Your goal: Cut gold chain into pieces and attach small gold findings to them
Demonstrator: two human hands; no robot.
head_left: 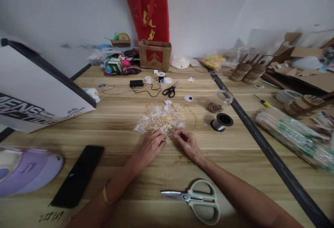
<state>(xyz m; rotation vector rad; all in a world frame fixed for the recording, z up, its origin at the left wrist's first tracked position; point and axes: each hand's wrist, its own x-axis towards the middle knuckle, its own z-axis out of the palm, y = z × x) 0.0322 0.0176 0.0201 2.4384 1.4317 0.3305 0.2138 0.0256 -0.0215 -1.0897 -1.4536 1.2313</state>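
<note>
A pile of small gold and silver jewellery pieces, some in clear plastic bags, lies on the wooden table. My left hand lies at the near edge of the pile, palm down, its loosely bent fingers resting against the pieces; its thumb is hidden. Just right of it, my right hand has thumb and forefinger pinched together beside the pile. Whatever sits between those fingertips is too small to make out. Close to the right wrist is a short gold chain. Another gold chain stretches out right of the pile.
Large scissors with pale handles lie near me, and black-handled scissors beyond the pile. A wire spool and a jar of beads stand right. Leftward are a phone, a purple visor and a white box.
</note>
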